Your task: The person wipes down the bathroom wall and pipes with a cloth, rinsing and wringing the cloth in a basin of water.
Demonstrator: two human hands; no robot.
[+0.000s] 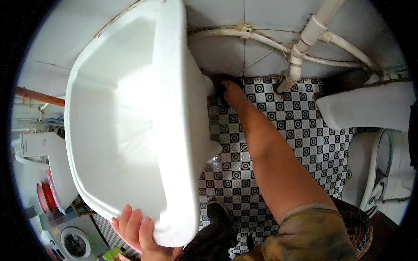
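A large white plastic tub [176, 130] is tipped toward its side, its hollow facing left and its small feet showing on the right. My left hand [141, 230] grips the tub's lower end, with the fingers hooked over the rim. Low down near the wall, past the tub's far foot, my right hand [234, 92] reaches to the floor. Dark shadow or a dark object lies against that hand, and its fingers are hidden, so what it holds does not show.
Black-and-white patterned tiles [278, 113] cover the floor. White pipes [298, 61] run along the wall. A white basin-like fixture [365, 106] juts in at right. My dark shoe [217, 213] is below. A washing machine [75, 241] stands at lower left.
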